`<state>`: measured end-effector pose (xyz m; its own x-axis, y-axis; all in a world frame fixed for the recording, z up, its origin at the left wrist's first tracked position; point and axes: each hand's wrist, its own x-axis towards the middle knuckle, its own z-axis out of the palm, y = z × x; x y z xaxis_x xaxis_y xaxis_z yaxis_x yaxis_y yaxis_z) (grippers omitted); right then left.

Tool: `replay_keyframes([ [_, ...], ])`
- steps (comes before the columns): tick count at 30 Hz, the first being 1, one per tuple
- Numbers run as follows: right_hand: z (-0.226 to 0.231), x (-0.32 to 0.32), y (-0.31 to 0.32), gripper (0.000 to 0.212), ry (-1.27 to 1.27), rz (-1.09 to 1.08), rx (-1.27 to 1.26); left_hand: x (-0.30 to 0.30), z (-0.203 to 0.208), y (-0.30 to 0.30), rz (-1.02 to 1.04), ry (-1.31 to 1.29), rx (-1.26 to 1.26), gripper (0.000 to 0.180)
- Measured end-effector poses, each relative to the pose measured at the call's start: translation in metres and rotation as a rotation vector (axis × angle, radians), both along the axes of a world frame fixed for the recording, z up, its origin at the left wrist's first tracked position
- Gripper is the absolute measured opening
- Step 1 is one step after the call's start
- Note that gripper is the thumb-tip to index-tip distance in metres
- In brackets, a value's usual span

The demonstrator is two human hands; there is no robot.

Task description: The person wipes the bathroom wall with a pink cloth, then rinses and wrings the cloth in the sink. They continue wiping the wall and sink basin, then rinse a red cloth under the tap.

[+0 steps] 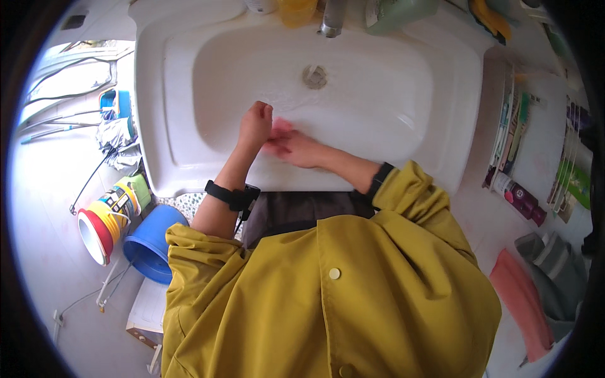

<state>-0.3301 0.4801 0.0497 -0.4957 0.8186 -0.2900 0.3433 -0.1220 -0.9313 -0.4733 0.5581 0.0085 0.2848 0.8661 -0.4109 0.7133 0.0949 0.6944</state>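
Observation:
Over the near part of a white sink basin (353, 120), my two hands are close together. My left hand (255, 124) is closed in a fist, its knuckles toward the tap. Between the hands is a small pink cloth (282, 126), smeared by motion, so its shape and edges are unclear. My right hand (301, 150) comes in from the right, its fingers curled against the cloth and partly blurred. Past the hands are the round drain (314, 77) and the metal tap (332, 20) at the far rim.
Bottles, including a green one (400, 14), line the sink's far edge. Down on the left stand a blue bucket (154, 242) and a yellow container (110, 214). Wire racks (504, 132) with brushes and towels (523, 302) hang on the right.

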Motion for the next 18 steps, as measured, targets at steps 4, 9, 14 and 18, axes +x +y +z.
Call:
replay_keyframes([
  [4, -0.016, -0.009, 0.011, 0.037, -0.140, 0.061, 0.075, -0.006, 0.022, 0.002, 0.088, 0.032, 0.037, 0.025],
  [9, -0.036, 0.080, 0.011, 0.040, -0.939, 0.113, 0.581, -0.011, 0.027, 0.001, 0.096, 0.009, -0.018, 0.021],
  [14, -0.012, 0.125, 0.056, 0.039, -0.685, -0.223, 0.173, 0.002, 0.034, 0.003, 0.064, -0.005, -0.063, 0.020],
  [18, 0.106, 0.128, 0.082, 0.039, -0.620, -0.646, 0.724, 0.005, 0.022, 0.003, 0.013, 0.010, -0.003, 0.024],
])
